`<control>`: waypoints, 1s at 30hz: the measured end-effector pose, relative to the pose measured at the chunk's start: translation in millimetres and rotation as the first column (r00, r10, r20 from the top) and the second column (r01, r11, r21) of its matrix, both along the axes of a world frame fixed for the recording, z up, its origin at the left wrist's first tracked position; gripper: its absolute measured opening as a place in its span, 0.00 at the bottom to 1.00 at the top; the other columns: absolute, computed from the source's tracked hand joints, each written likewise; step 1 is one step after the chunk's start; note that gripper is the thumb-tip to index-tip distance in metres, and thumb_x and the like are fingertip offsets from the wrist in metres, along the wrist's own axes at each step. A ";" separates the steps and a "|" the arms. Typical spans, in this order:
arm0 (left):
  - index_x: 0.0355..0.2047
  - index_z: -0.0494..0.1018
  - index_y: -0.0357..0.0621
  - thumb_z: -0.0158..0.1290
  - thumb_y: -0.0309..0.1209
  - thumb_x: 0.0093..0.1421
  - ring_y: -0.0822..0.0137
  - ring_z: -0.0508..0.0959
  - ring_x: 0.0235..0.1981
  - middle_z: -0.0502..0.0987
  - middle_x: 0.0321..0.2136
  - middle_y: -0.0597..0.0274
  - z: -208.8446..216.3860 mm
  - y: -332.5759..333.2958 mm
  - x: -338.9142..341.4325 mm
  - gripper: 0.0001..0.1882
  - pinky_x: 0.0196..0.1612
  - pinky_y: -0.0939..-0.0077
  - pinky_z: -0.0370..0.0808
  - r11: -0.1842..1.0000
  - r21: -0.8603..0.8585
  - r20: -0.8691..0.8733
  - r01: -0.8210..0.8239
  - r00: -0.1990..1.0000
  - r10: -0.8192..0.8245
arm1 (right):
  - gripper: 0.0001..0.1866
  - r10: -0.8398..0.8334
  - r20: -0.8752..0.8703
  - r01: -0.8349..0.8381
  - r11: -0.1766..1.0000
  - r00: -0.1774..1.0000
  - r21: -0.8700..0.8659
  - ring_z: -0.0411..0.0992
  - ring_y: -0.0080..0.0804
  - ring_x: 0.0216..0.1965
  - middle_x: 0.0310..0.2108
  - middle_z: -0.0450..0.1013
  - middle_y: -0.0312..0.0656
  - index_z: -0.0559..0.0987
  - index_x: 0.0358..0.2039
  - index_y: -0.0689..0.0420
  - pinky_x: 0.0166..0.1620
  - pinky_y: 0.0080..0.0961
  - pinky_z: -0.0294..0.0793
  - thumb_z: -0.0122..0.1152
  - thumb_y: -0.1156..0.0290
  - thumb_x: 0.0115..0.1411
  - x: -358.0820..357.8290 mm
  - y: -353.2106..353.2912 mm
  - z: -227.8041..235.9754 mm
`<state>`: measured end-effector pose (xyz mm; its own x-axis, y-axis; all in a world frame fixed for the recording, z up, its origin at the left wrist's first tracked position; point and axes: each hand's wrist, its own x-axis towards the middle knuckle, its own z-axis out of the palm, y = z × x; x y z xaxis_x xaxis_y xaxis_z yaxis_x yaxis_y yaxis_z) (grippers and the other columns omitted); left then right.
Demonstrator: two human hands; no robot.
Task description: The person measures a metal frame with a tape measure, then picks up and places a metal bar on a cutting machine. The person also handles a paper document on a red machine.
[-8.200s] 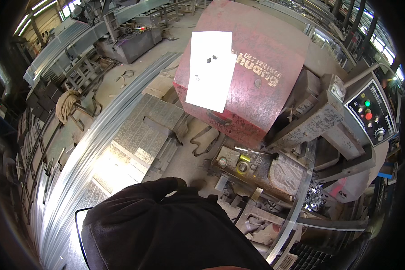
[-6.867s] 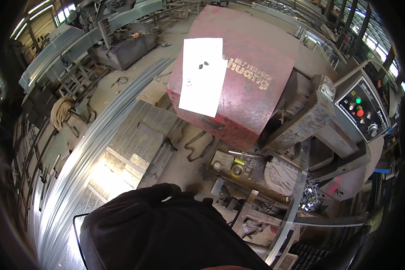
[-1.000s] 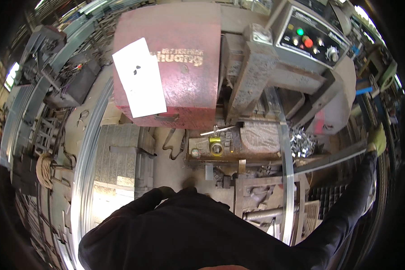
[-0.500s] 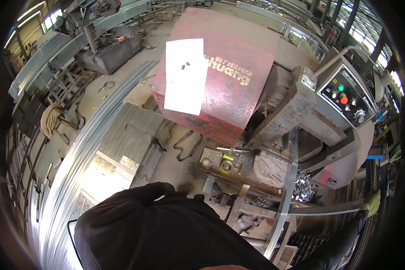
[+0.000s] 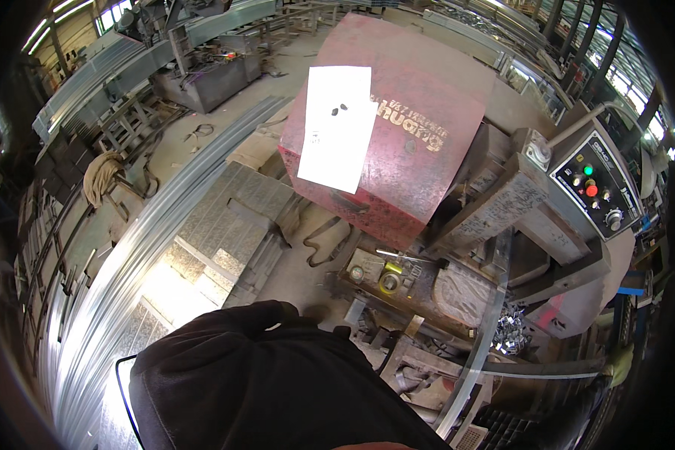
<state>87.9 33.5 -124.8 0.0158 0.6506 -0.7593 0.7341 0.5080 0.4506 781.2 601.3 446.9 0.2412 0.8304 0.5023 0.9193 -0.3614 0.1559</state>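
Dark clothing on my body fills the lower middle, and my left hand does not show. Far to the right, my right hand (image 5: 620, 364) in a pale yellow-green glove is at the outer end of a grey metal bar (image 5: 547, 369). Its fingers are too small and dark to make out, so whether it grips the bar cannot be told. A long, shiny metal strip (image 5: 478, 349) runs past the machine, left of that hand. Between strip and hand lies a heap of small cut metal pieces (image 5: 511, 330).
A red machine cover (image 5: 420, 97) carries a white sheet (image 5: 334, 142). The control panel (image 5: 596, 184) has green and red buttons. A yellow tape roll (image 5: 390, 283) sits on the machine's tray. Long metal profiles (image 5: 120, 277) lie left; a cloth-covered stool (image 5: 103, 176) stands beyond.
The whole view has shifted, so the machine and surroundings appear farther right and slightly lower. My right glove still sits at the bar's end.
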 end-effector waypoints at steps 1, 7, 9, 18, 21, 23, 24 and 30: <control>0.50 0.83 0.47 0.49 0.54 0.65 0.55 0.81 0.52 0.83 0.50 0.53 -2.8 -0.1 0.1 0.28 0.56 0.58 0.74 1.000 0.008 -0.001 0.020 1.000 -0.020 | 0.25 -0.001 -0.012 0.001 1.000 1.000 0.012 0.74 0.61 0.54 0.53 0.77 0.55 0.77 0.53 0.53 0.54 0.53 0.73 0.46 0.48 0.68 1.7 2.0 -1.0; 0.48 0.83 0.44 0.41 0.62 0.66 0.52 0.81 0.52 0.84 0.48 0.50 -11.8 -1.3 1.2 0.36 0.56 0.58 0.74 0.999 0.044 0.001 0.004 1.000 -0.004 | 0.24 -0.003 0.002 0.003 0.999 1.000 0.036 0.75 0.62 0.52 0.51 0.78 0.55 0.76 0.51 0.52 0.51 0.55 0.74 0.46 0.48 0.68 12.6 11.5 -5.9; 0.47 0.84 0.43 0.36 0.68 0.66 0.51 0.81 0.52 0.83 0.48 0.49 -9.6 -1.3 1.8 0.42 0.56 0.58 0.74 0.999 0.047 0.007 0.004 1.000 -0.004 | 0.23 0.003 0.006 -0.003 0.999 1.000 0.037 0.76 0.62 0.51 0.50 0.79 0.55 0.76 0.50 0.52 0.51 0.55 0.75 0.46 0.47 0.68 14.6 12.8 -6.5; 0.46 0.83 0.41 0.35 0.70 0.65 0.50 0.81 0.52 0.84 0.46 0.49 4.1 -0.7 4.6 0.44 0.55 0.58 0.74 0.999 0.042 -0.004 -0.034 0.999 0.035 | 0.27 0.007 0.020 -0.007 1.000 1.000 0.015 0.75 0.60 0.54 0.54 0.77 0.53 0.76 0.55 0.50 0.53 0.54 0.74 0.43 0.45 0.69 26.1 18.4 -9.1; 0.46 0.84 0.41 0.39 0.66 0.66 0.51 0.82 0.50 0.84 0.45 0.50 1.4 -1.8 1.7 0.40 0.54 0.57 0.74 0.997 0.064 -0.010 0.032 0.999 -0.031 | 0.31 -0.006 -0.075 0.007 1.000 0.997 0.024 0.74 0.59 0.56 0.57 0.76 0.52 0.76 0.59 0.51 0.55 0.51 0.73 0.39 0.43 0.70 30.8 20.1 -8.8; 0.45 0.84 0.42 0.41 0.63 0.66 0.51 0.82 0.49 0.85 0.44 0.50 -0.8 -1.4 -0.8 0.37 0.53 0.57 0.75 0.995 0.074 -0.005 0.064 0.998 -0.064 | 0.33 -0.029 -0.147 0.038 0.997 0.989 0.062 0.74 0.59 0.56 0.56 0.76 0.52 0.77 0.58 0.53 0.56 0.50 0.72 0.38 0.42 0.71 30.9 20.5 -8.1; 0.44 0.84 0.42 0.42 0.62 0.66 0.51 0.83 0.49 0.85 0.44 0.50 -1.6 -0.9 -1.8 0.36 0.53 0.57 0.75 0.994 0.080 0.002 0.076 0.997 -0.076 | 0.32 -0.027 -0.099 0.033 0.998 0.995 0.051 0.74 0.60 0.56 0.55 0.77 0.53 0.78 0.58 0.53 0.56 0.50 0.72 0.38 0.42 0.71 29.6 20.8 -7.9; 0.48 0.84 0.47 0.50 0.54 0.65 0.55 0.81 0.51 0.84 0.49 0.54 -0.5 2.4 -3.6 0.26 0.56 0.59 0.74 0.999 -0.020 0.014 0.028 1.000 -0.027 | 0.28 0.046 -0.079 -0.035 0.990 0.996 0.136 0.73 0.64 0.54 0.51 0.77 0.57 0.78 0.53 0.53 0.53 0.53 0.72 0.45 0.45 0.67 21.3 10.6 -10.6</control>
<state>84.3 35.9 -125.3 0.0443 0.6340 -0.7721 0.7415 0.4971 0.4507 802.6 611.8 436.2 0.2538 0.7668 0.5895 0.9413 -0.3360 0.0318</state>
